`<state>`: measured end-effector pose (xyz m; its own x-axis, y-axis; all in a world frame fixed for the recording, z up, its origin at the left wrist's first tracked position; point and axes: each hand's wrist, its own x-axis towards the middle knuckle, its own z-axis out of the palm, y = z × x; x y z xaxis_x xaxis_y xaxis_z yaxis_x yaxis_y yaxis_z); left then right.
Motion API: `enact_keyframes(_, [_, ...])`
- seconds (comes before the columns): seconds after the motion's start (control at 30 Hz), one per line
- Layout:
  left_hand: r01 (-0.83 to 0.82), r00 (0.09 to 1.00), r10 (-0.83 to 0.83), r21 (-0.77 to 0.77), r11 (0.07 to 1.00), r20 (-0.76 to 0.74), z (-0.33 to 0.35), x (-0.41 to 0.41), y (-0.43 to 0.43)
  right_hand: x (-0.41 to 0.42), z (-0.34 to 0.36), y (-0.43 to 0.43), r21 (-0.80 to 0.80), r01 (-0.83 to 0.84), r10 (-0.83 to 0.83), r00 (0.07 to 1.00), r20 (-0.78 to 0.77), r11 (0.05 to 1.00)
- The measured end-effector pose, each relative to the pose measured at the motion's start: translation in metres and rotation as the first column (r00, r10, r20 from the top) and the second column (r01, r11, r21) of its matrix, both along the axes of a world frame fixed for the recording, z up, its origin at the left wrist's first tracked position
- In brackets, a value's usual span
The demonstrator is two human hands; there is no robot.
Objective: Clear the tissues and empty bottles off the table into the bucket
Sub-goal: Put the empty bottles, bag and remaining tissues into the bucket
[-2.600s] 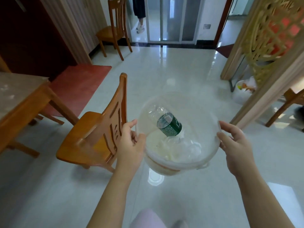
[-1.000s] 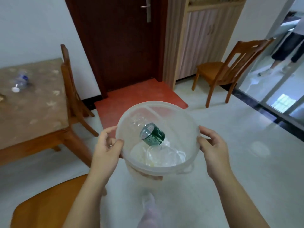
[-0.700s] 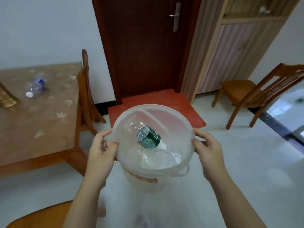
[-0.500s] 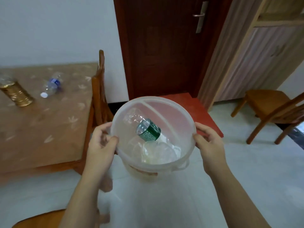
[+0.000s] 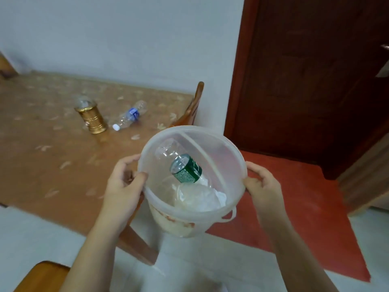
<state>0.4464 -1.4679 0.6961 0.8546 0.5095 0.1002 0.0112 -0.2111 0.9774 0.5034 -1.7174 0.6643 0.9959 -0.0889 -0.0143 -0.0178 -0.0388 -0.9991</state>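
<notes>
Bucket, translucent plastic: carried at its rim, left hand and right hand fingers curled, clamping opposite sides. Contents: green-label bottle, tissues. Table, out of view a second ago, now alongside; blue-label bottle lies toward its far right edge beside a gold canister, uncollected.

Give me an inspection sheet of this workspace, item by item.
Surface: wooden table with a leaf-patterned top, against the wall.
Job's things: translucent bucket held off the floor; inside, a green-label bottle leaning on crumpled tissue. A blue-label bottle lies on its side on the table.
Clutter: gold canister upright beside that bottle.
Grippers: left hand and right hand each grip the bucket's rim on opposite sides.
Cables: nothing seen.
Surroundings: chair back at the table's end, dark door, red mat.
</notes>
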Motion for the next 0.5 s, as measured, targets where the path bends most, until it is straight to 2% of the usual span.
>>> enact_keyframes(0.33, [-0.350, 0.937, 0.350, -0.020, 0.937, 0.009, 0.000, 0.063, 0.048, 0.133, 0.007, 0.077, -0.029, -0.364, 0.364, 0.931, 0.006, 0.931])
enact_keyframes(0.5, [-0.463, 0.885, 0.464, -0.025, 0.886, 0.029, -0.007, 0.099, 0.103, 0.194, 0.001, 0.144, -0.060, -0.459, 0.460, 0.888, 0.010, 0.886])
